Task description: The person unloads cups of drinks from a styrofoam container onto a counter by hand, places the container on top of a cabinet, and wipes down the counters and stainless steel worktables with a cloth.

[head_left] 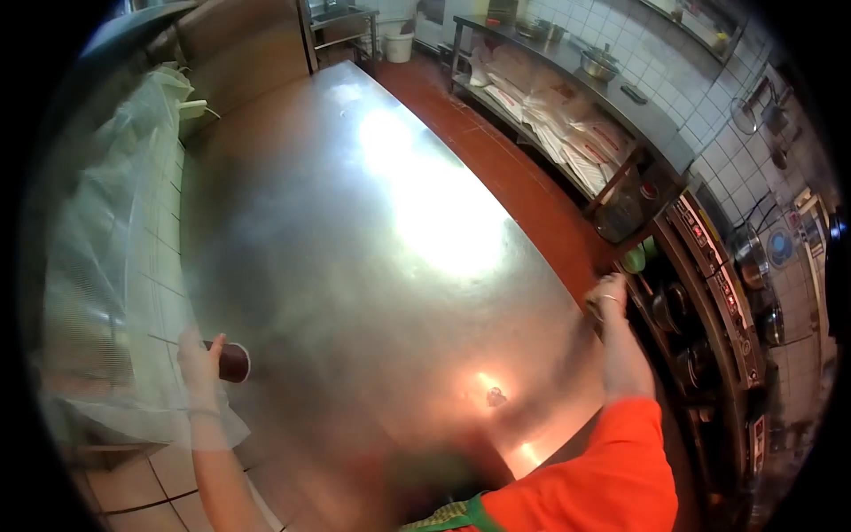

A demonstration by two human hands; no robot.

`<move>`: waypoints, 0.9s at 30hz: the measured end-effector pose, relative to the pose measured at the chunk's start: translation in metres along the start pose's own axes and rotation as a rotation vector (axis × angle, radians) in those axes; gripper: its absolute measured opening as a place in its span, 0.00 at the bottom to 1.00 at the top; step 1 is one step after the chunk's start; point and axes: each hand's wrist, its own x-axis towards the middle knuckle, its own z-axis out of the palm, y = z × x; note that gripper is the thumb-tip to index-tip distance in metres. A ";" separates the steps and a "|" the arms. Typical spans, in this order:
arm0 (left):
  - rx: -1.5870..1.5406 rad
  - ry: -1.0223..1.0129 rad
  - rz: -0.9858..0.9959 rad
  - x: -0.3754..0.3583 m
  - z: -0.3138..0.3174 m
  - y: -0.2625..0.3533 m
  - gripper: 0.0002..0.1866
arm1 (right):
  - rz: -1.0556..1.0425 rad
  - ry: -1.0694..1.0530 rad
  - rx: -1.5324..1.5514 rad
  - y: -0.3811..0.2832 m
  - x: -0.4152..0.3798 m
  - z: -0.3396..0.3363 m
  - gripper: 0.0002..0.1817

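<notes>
Holding dark cup (234, 362) on steel table (372, 266) — left hand (199, 359) grip clamped; contents unseen — right hand (606, 297) grip unclear.

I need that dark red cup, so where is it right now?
The cup is in the left hand, at the left edge of the steel table, beside the plastic sheet.

surface: steel table (372, 266) | on it: dark cup (234, 362) nr left edge

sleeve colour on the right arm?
Orange sleeve, clearest in the head view, above the right hand.
</notes>
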 end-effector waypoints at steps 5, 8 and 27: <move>0.291 -0.091 0.138 0.012 0.008 -0.047 0.16 | -0.035 -0.618 -0.006 -0.070 -0.104 -0.049 0.12; 0.267 0.094 0.147 -0.001 -0.020 -0.021 0.14 | -0.154 -1.314 -0.187 -0.140 -0.212 0.025 0.23; 0.098 -0.001 -0.134 -0.033 -0.058 0.034 0.15 | -1.104 -0.497 -0.599 -0.105 -0.076 0.446 0.19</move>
